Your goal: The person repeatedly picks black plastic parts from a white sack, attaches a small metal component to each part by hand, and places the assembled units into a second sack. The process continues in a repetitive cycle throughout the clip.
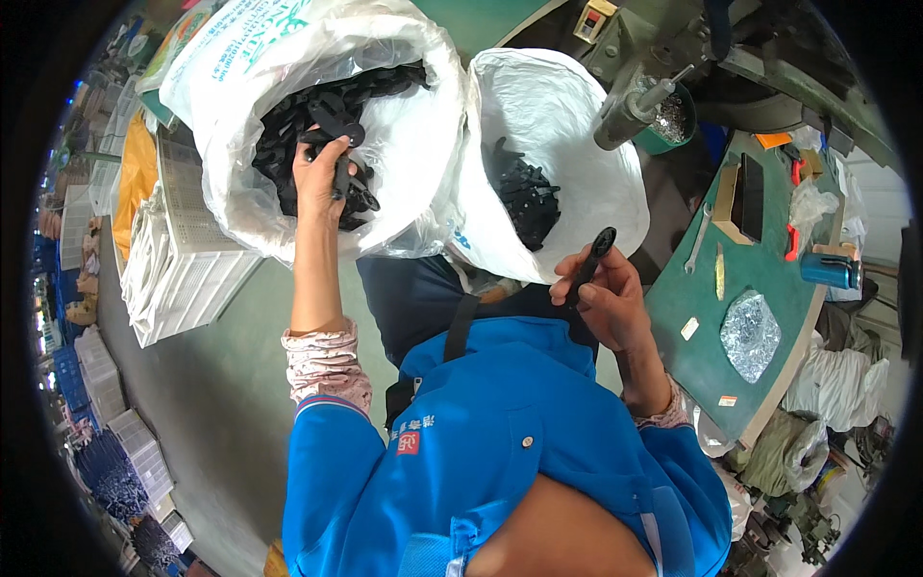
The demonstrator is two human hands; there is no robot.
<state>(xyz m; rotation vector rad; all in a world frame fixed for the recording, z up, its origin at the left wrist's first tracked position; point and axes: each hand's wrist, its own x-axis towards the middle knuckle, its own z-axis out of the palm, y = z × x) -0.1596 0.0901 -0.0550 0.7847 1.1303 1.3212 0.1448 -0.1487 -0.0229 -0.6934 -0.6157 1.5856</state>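
Observation:
My left hand [319,183] reaches into a white woven sack [409,144] with a clear plastic liner. Its fingers are closed round black plastic pieces, above a heap of similar black parts [279,144]. My right hand [620,306] is by the near rim of a second white sack [586,183]. Between its thumb and fingers it pinches a long black plastic part [589,269] with a rounded, holed upper end. Smaller dark pieces [529,202] lie in the bottom of that second sack. The exact kind of these parts cannot be made out.
A machine's metal cylinder [625,120] juts in above the right sack, beside a green tub [670,120] of small metal bits. On the green bench [687,303] at right lie a wrench [699,238], a knife and a plastic bag [751,335]. White crates [197,274] stand at left.

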